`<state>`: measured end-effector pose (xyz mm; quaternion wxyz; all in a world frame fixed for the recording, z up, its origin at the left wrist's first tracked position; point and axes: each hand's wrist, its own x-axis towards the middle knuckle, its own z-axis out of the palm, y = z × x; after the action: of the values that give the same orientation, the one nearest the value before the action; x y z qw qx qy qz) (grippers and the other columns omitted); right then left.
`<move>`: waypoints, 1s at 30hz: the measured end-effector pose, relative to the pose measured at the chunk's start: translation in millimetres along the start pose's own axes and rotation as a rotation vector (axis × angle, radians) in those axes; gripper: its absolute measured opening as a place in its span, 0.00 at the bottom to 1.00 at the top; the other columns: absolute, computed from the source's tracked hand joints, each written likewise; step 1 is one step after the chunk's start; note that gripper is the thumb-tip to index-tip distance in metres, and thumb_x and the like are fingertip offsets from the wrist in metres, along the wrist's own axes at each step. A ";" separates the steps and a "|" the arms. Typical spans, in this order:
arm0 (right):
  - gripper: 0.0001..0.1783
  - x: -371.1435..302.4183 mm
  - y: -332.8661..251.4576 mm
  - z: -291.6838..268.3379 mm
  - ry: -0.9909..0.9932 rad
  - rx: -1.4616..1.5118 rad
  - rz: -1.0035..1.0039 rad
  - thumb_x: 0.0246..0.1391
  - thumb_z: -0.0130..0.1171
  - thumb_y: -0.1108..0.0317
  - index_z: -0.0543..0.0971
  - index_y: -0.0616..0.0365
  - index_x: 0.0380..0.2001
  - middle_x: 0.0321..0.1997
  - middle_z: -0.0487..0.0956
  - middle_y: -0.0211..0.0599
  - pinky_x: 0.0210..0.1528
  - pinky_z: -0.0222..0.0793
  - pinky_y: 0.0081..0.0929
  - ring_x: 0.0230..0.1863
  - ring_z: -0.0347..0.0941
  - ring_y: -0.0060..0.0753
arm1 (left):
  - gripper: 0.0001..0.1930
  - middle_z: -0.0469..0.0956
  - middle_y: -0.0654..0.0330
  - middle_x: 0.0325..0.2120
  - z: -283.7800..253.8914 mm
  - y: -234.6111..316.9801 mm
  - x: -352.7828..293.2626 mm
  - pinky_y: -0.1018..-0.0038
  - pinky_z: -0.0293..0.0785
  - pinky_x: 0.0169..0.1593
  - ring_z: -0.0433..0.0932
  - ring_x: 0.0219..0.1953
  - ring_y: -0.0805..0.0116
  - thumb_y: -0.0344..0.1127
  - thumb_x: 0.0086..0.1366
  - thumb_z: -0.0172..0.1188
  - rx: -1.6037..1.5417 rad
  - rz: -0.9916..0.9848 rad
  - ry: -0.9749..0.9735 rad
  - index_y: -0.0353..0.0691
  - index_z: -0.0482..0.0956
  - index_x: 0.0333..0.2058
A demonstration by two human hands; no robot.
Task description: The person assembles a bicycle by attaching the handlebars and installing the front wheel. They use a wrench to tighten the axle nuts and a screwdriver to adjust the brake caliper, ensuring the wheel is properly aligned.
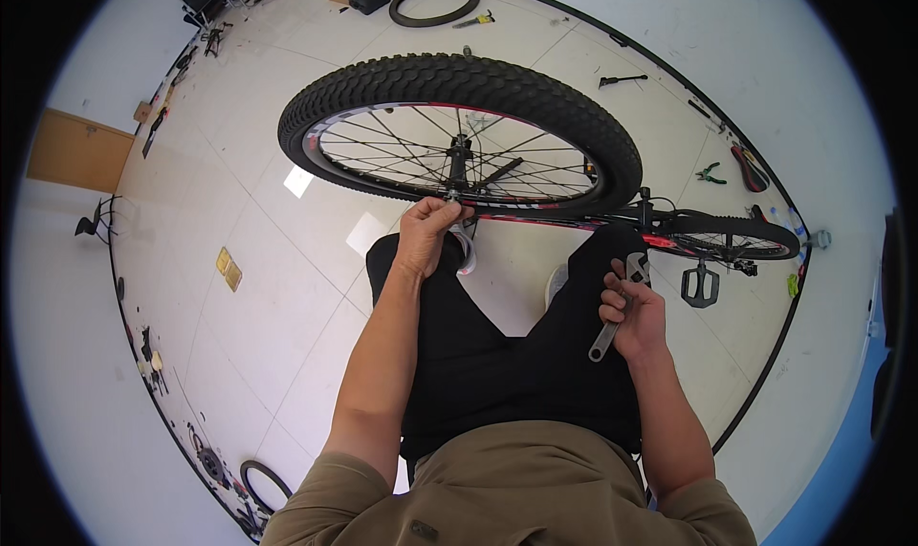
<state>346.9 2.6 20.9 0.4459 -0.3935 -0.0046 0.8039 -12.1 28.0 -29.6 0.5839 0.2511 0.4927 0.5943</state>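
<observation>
A bicycle wheel with a knobby black tyre and thin spokes leans in front of my knees. Its hub sits in the middle of the spokes. My left hand is closed at the near end of the axle, thumb and fingers pinched together; whatever small part lies between them is hidden. Over my right thigh, my right hand grips an adjustable wrench, its jaw pointing away from me. The red and black bicycle frame runs behind my knees to the right.
The bicycle's other wheel and a black pedal lie to the right. Beyond are green-handled pliers, a saddle and a loose tyre. A yellow object rests on the tiled floor at left.
</observation>
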 end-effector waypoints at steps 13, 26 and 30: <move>0.20 -0.2 -0.4 0.2 0.006 0.000 0.000 0.55 0.51 0.74 0.72 0.59 0.53 0.41 0.76 0.37 0.24 0.55 0.17 0.26 0.61 0.21 | 0.11 0.84 0.52 0.33 -0.4 -2.8 1.1 0.61 0.72 0.59 0.83 0.44 0.54 0.36 0.67 0.58 0.044 -0.003 -0.010 0.33 0.81 0.32; 0.20 0.4 -0.6 -1.2 0.009 -0.002 -0.003 0.55 0.51 0.74 0.72 0.60 0.53 0.41 0.76 0.37 0.24 0.55 0.17 0.26 0.61 0.21 | 0.08 0.84 0.51 0.33 2.2 3.9 -0.8 0.67 0.74 0.55 0.83 0.43 0.58 0.33 0.66 0.60 -0.057 -0.033 -0.018 0.32 0.81 0.34; 0.20 -0.7 -0.4 1.4 0.015 -0.008 -0.006 0.55 0.51 0.74 0.72 0.60 0.53 0.41 0.76 0.37 0.24 0.55 0.17 0.26 0.61 0.21 | 0.06 0.84 0.52 0.33 0.5 3.6 -0.9 0.68 0.74 0.54 0.83 0.43 0.59 0.30 0.65 0.61 -0.050 -0.034 -0.014 0.32 0.81 0.34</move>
<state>346.5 2.8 22.4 0.4467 -0.4012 -0.0055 0.7997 -13.0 27.9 -26.0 0.6035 0.2319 0.4778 0.5947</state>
